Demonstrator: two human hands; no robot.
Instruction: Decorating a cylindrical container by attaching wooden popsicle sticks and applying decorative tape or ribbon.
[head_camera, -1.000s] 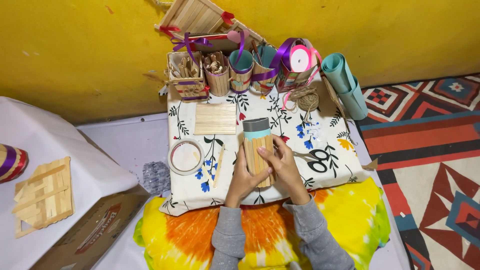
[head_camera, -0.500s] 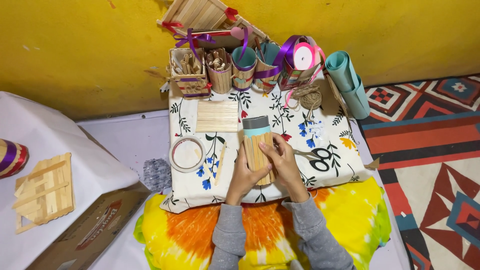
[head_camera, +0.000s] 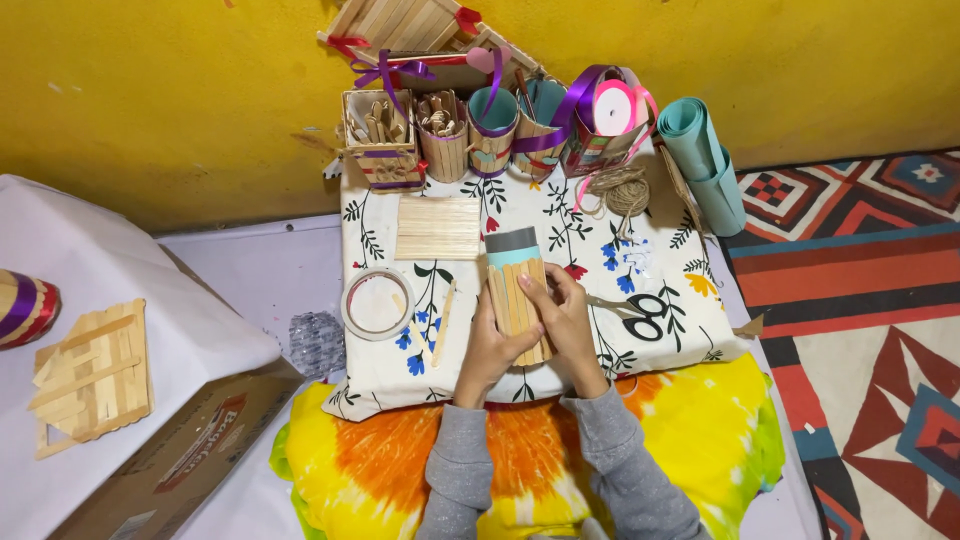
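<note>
Both my hands hold a teal can with a grey rim, its side partly covered with wooden craft sticks. My left hand cups the can from the lower left. My right hand presses sticks against its right side. The can lies over a white flowered cloth on a low table. A flat stack of craft sticks lies just behind the can, and a single loose stick rests to the left of my left hand.
A round white lid sits left of the can, black scissors to the right. Stick-covered holders, ribbon spools, twine and a teal paper roll line the back. A stick panel lies on a covered box at left.
My hands have stayed on the can; the fingers of my right hand have shifted slightly on the sticks. The view has tilted a little.
</note>
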